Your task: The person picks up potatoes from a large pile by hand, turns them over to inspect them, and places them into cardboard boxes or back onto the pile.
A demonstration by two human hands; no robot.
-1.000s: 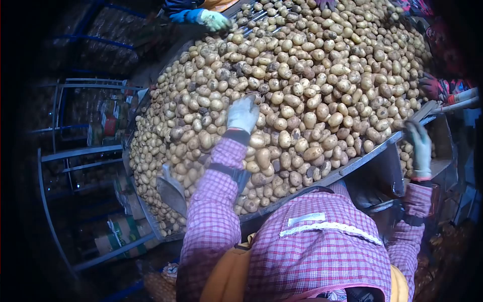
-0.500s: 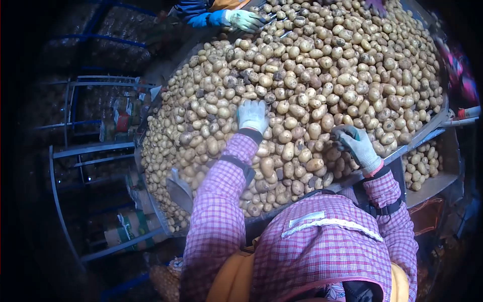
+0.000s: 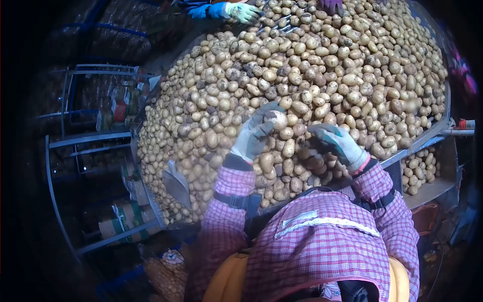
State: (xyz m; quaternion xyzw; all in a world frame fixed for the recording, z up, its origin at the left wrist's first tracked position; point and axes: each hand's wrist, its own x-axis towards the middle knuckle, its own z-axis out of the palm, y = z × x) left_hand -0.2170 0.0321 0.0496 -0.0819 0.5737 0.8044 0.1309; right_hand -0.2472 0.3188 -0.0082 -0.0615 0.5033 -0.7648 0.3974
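Note:
My left hand [image 3: 254,132], in a pale glove with grey fingers, is closed around a potato [image 3: 276,120] over the pile. To its right is my right hand [image 3: 339,145], gloved in white, grey and green. Its fingers curl down over dark, blurred potatoes, and what they hold, if anything, is hidden. Beneath both hands spreads a broad heap of potatoes [image 3: 221,103], pale yellow-brown, some with dark soil on them.
Across the heap are a person's gloved hand [image 3: 242,12] with a blue sleeve and another person's purple glove [image 3: 332,5]. A metal plate [image 3: 176,185] stands up at the left. More potatoes lie in a side compartment [image 3: 435,185]. A blurred potato [image 3: 411,105] shows at the right.
My left hand has drawn back from the heap and turned, now with a potato in its fingers. My right hand has shifted slightly left. The co-worker's purple glove has moved left.

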